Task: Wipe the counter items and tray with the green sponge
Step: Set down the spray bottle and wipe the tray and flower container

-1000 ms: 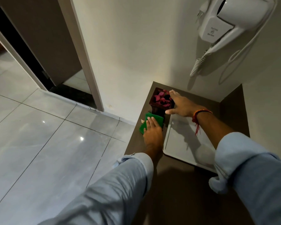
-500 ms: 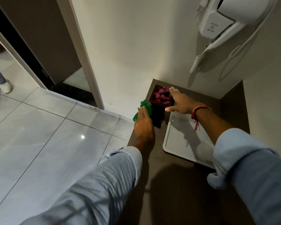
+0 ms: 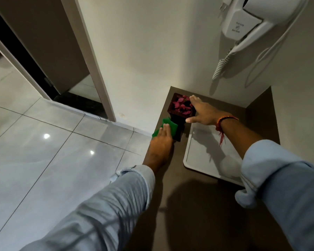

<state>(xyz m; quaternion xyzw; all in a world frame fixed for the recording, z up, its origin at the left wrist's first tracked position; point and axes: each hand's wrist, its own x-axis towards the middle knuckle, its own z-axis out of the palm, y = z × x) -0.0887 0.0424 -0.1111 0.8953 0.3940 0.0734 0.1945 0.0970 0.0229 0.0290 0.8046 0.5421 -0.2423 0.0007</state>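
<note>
Currently: left hand (image 3: 161, 142), fingers straight, is pressing green sponge (image 3: 168, 125) against petal pot (image 3: 181, 107) side
right hand (image 3: 203, 113): is resting spread on pot rim, bracing it
remaining: white tray (image 3: 203, 160) and counter (image 3: 188, 205) probably waiting to be wiped

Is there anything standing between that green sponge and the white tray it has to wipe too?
Yes: the dark square pot of pink petals. The left hand presses the green sponge against its left side, the white rectangular tray lies to its right, and the right hand rests on its rim.
</note>
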